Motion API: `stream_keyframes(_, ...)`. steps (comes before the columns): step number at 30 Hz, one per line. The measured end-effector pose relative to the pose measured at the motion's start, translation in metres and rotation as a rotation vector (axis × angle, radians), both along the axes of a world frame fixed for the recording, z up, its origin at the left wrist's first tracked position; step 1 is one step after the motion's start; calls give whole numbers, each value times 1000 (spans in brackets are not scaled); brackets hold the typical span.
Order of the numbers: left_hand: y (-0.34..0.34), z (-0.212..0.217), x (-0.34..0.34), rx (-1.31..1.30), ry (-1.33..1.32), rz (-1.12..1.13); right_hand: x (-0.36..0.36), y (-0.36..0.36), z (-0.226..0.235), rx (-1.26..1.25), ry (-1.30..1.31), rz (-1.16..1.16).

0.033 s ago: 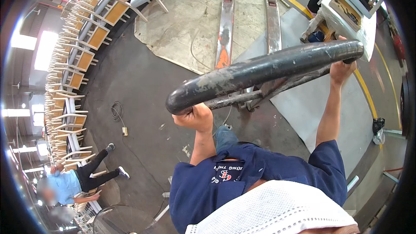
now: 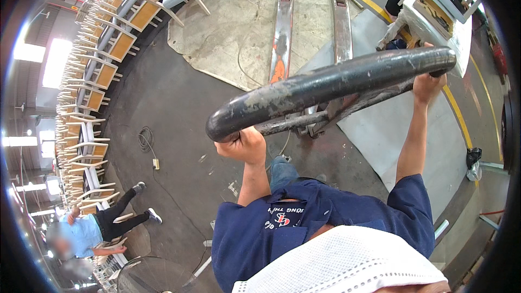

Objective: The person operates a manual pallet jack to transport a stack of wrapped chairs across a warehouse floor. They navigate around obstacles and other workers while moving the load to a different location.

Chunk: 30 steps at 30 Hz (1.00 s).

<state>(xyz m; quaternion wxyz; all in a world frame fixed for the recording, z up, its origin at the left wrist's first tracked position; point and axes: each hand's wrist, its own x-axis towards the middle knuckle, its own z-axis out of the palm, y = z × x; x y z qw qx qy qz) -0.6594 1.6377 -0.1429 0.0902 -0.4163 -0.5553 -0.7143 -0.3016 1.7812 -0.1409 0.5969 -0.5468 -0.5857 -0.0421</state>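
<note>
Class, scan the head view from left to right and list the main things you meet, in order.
Rows of stacked chairs → person in a light blue shirt → left hand → pallet jack forks → right hand → black bag.

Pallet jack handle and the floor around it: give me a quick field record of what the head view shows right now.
left hand: gripping the near end of the pallet jack handle
right hand: gripping the far end of the same handle
handle: dark, worn loop bar, held up at a slant
forks: two long, low on the concrete floor, pointing away
left side: row of wooden chair frames
floor items: coiled cable
others: a person in a light blue shirt at lower left
</note>
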Motion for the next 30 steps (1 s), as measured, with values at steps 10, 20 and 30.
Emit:
stream_keyframes(10, 148, 7, -51, 17, -4, -193, -50, 127, -2, 78, 85, -213)
stream_keyframes(20, 370, 33, -119, -53, -69, -226, -97, 246, 0, 9, 120, -261)
stream_keyframes(30, 602, 14, -123, -9, 76, -150, -107, 439, 3, 259, 74, -88)
